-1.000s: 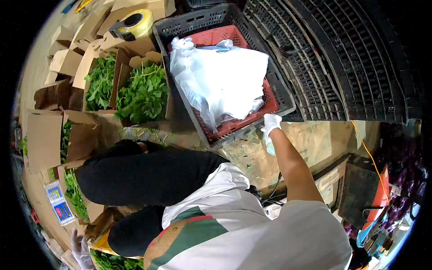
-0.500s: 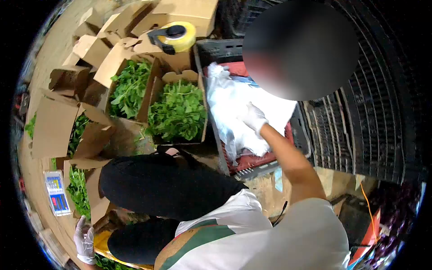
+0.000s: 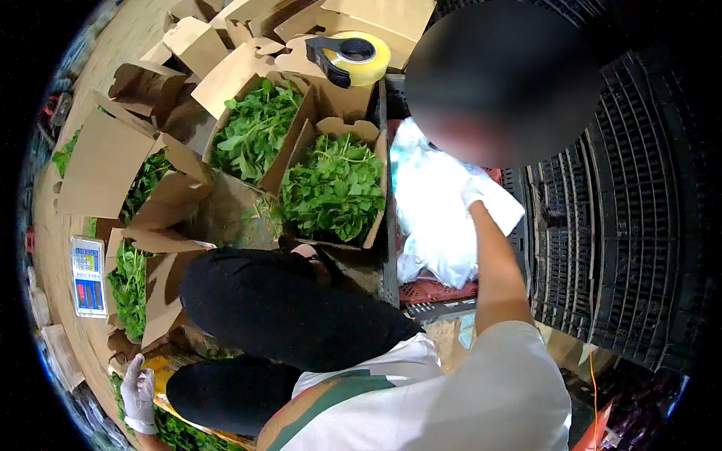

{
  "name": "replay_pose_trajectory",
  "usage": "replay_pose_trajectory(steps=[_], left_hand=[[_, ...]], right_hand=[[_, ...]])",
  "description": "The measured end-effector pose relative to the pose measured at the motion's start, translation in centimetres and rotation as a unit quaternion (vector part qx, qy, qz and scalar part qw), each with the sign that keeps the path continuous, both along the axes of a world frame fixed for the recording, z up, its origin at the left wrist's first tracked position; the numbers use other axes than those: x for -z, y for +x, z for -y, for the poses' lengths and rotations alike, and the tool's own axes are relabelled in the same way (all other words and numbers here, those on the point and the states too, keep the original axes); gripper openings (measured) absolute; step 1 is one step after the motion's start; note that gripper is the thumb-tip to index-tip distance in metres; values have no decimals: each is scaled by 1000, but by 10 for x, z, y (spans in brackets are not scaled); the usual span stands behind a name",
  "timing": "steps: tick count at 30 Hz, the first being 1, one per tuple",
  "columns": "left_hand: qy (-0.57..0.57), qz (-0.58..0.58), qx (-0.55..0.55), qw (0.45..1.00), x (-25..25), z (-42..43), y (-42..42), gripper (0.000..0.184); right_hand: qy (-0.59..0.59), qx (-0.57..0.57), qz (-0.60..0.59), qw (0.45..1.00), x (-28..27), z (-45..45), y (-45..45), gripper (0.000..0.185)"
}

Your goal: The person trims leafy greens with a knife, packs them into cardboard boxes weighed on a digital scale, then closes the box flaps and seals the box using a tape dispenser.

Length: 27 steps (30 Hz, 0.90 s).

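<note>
My right hand, in a white glove, is on a pile of white plastic bags in a dark crate with a red liner. Glare blends its fingers into the plastic, so whether they grip it is unclear. My left hand, also gloved, is at the lower left beside a yellow bag. Its fingers are apart and it holds nothing visible. Leafy greens are below it, and a cardboard box with greens is above it.
Open cardboard boxes of greens stand ahead of my knees. A yellow tape roll in a dispenser lies on box flaps. At left is a scale display. Black crates are stacked at right. A blurred oval hides the top right.
The view has shifted, so boxes and crate appear farther right. My right hand is still at the white plastic, which now lies bunched differently. My left hand remains by the greens.
</note>
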<state>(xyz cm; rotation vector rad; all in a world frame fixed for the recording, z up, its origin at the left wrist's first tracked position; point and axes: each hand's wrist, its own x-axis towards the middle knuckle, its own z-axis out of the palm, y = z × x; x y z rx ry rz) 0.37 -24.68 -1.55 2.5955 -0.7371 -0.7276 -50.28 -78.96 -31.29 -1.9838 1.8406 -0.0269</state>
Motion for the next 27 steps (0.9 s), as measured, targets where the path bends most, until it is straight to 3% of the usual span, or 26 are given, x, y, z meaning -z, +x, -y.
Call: replay_pose_trajectory(steps=[3, 5, 6, 7, 9, 10, 11, 13, 16, 18, 19, 21, 24, 26, 27], left_hand=[[18, 71, 81, 994, 5, 0, 7, 37], [-4, 43, 28, 999, 9, 0, -2, 35], [23, 59, 68, 996, 6, 3, -4, 36], [33, 76, 86, 993, 3, 10, -6, 37], [27, 48, 51, 997, -5, 21, -15, 39], [40, 125, 121, 984, -2, 18, -12, 39], [12, 67, 29, 997, -8, 27, -20, 39], [1, 120, 36, 992, 6, 22, -14, 38], [32, 179, 24, 983, 36, 19, -5, 35], [-1, 235, -4, 972, 59, 13, 6, 31], [5, 280, 3, 960, 64, 14, 11, 28], [25, 338, 23, 940, 73, 15, 23, 25], [99, 313, 103, 939, 84, 23, 30, 19], [99, 294, 102, 945, 92, 31, 41, 13], [94, 307, 118, 940, 101, 31, 50, 12]], right_hand=[[29, -44, -21, 998, 0, 3, -46, 72], [29, -126, 5, 992, 22, 4, -57, 72], [24, -172, 40, 984, 38, 10, -65, 73], [50, -157, 47, 985, -8, -12, -30, 58], [75, -202, 122, 969, -20, 9, -13, 81], [91, -224, 159, 957, -27, 20, -4, 94], [65, -205, 162, 963, -34, 33, 2, 86], [-25, -136, 214, 967, -55, 51, 30, 70], [-91, -181, 341, 918, -112, 35, 127, 46], [53, -169, 414, 893, -157, -10, 199, 35], [-70, -330, 416, 844, -149, -12, 227, 32], [89, -327, 457, 822, -188, -71, 286, 29], [175, -375, 449, 792, -220, -141, 356, 25], [147, -508, 406, 745, -230, -168, 392, 26], [168, -519, 376, 749, -230, -179, 410, 27]])
